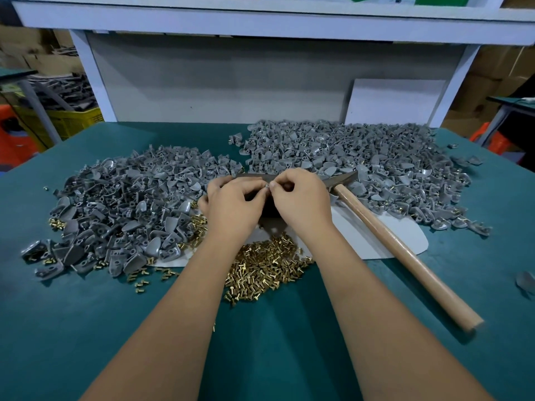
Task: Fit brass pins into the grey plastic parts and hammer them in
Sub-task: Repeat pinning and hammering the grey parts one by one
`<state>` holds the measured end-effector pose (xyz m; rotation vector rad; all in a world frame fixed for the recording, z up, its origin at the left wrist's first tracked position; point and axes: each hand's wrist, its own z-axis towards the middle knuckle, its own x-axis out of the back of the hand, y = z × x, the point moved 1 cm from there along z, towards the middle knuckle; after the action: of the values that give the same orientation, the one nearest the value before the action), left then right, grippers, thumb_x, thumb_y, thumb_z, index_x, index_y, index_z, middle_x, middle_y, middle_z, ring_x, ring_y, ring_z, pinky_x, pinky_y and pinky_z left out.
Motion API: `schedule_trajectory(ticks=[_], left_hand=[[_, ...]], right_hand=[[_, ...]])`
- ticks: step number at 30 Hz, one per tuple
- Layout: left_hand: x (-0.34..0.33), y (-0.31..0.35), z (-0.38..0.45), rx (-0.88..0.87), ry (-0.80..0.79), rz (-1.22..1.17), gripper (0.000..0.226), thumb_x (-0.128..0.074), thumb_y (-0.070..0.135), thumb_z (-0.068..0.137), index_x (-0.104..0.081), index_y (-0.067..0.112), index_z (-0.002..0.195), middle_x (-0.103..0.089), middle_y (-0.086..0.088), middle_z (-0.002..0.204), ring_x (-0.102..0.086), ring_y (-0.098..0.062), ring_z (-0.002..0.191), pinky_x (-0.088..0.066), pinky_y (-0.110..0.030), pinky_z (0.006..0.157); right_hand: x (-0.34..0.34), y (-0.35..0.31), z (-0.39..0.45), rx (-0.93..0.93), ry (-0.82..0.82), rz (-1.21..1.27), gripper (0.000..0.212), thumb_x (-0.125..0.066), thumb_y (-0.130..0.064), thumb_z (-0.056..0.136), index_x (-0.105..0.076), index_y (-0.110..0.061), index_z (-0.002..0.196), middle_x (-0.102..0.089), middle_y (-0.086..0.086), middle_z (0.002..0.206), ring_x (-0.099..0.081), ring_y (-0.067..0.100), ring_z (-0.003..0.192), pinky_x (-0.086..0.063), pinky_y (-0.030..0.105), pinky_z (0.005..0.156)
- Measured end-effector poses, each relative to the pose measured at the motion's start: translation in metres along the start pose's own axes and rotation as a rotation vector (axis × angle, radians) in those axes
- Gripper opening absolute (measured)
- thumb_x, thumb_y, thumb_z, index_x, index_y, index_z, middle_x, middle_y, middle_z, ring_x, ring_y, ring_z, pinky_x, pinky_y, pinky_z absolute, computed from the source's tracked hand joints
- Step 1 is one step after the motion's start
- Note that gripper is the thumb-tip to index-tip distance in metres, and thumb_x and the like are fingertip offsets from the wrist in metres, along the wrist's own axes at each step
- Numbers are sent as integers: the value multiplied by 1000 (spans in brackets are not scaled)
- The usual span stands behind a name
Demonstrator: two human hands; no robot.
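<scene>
Green worktop under a white shelf, cartons and a yellow crate behind.

Grey plastic parts heap toward its left and far-right edges, brass pins mid-worktop, hammer lying right. Left hand and right hand meet, fingers seemingly pinching one small part over a dark block.

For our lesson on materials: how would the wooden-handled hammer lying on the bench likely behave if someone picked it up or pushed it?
The hammer looks stiff, with a thick wooden handle. Its dark metal head probably makes it head-heavy, so it may tip that way when lifted. The rounded handle might roll slightly if pushed, though the head, resting by the grey plastic parts, should stop it.
</scene>
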<state>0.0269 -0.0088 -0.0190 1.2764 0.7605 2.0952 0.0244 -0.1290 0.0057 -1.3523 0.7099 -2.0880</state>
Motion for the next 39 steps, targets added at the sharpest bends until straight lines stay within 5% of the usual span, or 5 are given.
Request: schedule_trajectory(ticks=[13,19,28,39], left_hand=[[-3,-1,2,15,5,20,15,-61,45,92,-73,47,100,-64,30,117,-31,-15,130,-13,-37,88],[-3,-2,2,12,8,53,16,-59,45,93,-72,48,101,-64,28,118,-33,-16,132,-19,-47,100],[-3,1,-1,25,11,47,14,-60,45,93,-73,47,99,-64,28,117,-30,-15,130,-15,-43,99],[-1,1,0,30,3,22,16,-61,46,92,-73,45,103,-65,26,119,-30,-13,129,-15,-40,97]], right_hand=[[-3,-2,6,-66,41,-29,19,-64,-27,87,-60,-28,69,-62,-8,80,-58,21,89,-48,44,85],[-4,1,0,77,87,-84,13,-63,-24,88,-64,-25,76,-60,-10,85,-55,18,95,-41,41,89],[-6,8,-4,182,109,-111,10,-61,-23,90,-67,-21,82,-60,-10,86,-54,16,94,-41,42,87],[-7,8,-6,96,117,120,17,-65,-12,84,-66,-26,74,-61,-13,82,-54,14,94,-42,47,90]])
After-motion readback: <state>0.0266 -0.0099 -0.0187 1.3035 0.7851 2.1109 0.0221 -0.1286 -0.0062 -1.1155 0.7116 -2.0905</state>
